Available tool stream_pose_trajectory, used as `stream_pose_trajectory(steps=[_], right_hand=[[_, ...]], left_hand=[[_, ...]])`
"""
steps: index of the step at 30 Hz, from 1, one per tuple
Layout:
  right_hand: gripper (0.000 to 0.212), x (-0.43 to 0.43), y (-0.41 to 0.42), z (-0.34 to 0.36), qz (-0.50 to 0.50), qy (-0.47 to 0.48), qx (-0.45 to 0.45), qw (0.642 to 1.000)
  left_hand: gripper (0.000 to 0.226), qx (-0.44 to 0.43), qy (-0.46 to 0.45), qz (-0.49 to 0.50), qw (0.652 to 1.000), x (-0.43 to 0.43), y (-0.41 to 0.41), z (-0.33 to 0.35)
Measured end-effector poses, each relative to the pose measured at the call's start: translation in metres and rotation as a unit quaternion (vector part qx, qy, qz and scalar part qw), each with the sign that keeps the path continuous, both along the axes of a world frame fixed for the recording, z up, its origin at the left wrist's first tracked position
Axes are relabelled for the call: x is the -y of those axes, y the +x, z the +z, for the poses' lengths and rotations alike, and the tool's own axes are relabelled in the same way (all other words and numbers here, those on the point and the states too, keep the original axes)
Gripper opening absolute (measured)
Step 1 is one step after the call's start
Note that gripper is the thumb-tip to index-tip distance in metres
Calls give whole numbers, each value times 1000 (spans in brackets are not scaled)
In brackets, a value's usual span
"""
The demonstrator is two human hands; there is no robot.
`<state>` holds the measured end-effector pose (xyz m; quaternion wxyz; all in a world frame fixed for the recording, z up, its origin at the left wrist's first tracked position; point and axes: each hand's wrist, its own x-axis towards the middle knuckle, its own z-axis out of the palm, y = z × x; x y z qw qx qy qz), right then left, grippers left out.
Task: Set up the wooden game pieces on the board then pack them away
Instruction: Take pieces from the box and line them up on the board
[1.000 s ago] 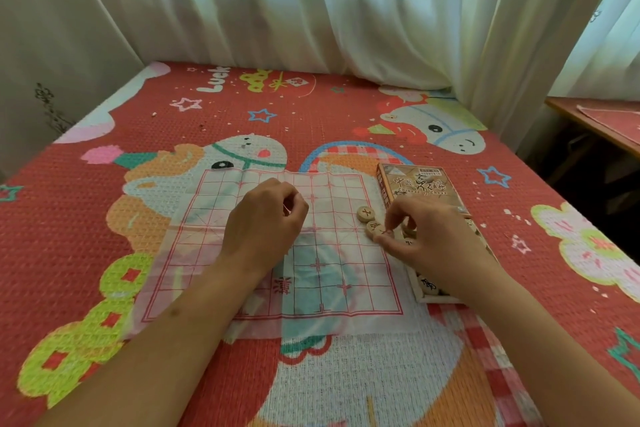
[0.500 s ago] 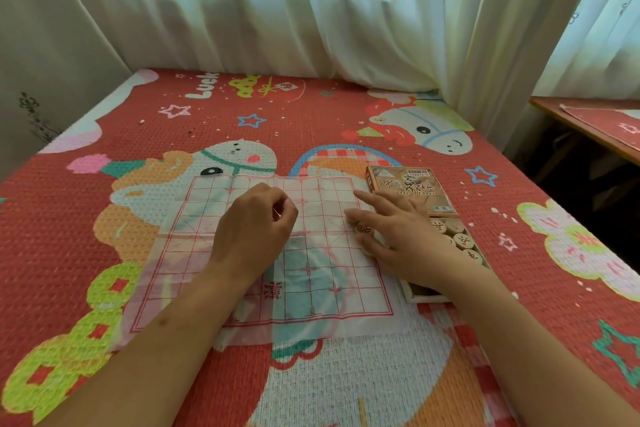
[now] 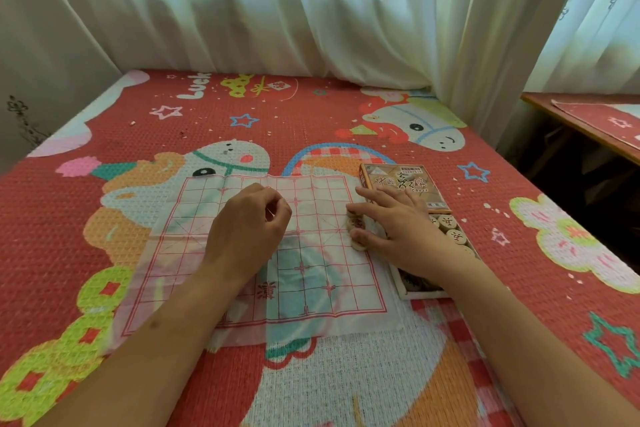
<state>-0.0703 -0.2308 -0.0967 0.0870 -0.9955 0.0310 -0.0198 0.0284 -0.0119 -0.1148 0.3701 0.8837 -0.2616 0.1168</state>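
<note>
The person sits in front of a red mat (image 3: 311,114) with cartoon pictures, and both bare forearms reach forward over it. A thin board (image 3: 311,274), a sheet with a red grid, lies flat on the mat.

The left hand (image 3: 247,229) rests on the middle of the board. It is loosely clenched, with the fingers curled in and the back of the hand turned up.

The right hand (image 3: 401,232) lies flat at the right edge of the board. Its fingers (image 3: 360,207) are straight and a little spread, so the hand is released and not grasping. A few round wooden pieces (image 3: 356,224) lie close together on the right edge of the board, between the forefinger and the thumb. The thumb touches the nearest one.

Just to the right of the board stands the open box (image 3: 420,294), partly covered by the right hand and wrist. More round pieces (image 3: 456,236) lie inside it, with their marked faces up. The printed lid (image 3: 401,184) lies at the far end of the box, and the fingertips reach over its near edge.

White curtains (image 3: 346,10) hang behind the mat. At the far right there is a wooden surface (image 3: 588,128).
</note>
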Motion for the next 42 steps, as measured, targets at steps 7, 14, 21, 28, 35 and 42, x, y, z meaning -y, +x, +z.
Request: stream_pose_trajectory(steps=[7,14,21,28,35,42], right_hand=[[50,4,0,-1,11,17,9,1000],[29,34,-17,28,-69,88,143,983],[7,54,-35,38,-90,115,104,984],[7,56,-32,32,-101,118,88,984],[7,70,-40,37,-144,117,82,979],[9,52,-66,47,-94,130,51,986]], left_hand=[[23,-2,0,-4,1000,0,-1,1],[23,-1,-9,-8,1000,0,-1,2],[21,3,-8,-8,1000,1,-1,2],[20,14,-3,-25,1000,2,-3,3],[16,17,12,-64,998,3,-6,4],[44,-10,178,-143,974,7,-13,0]])
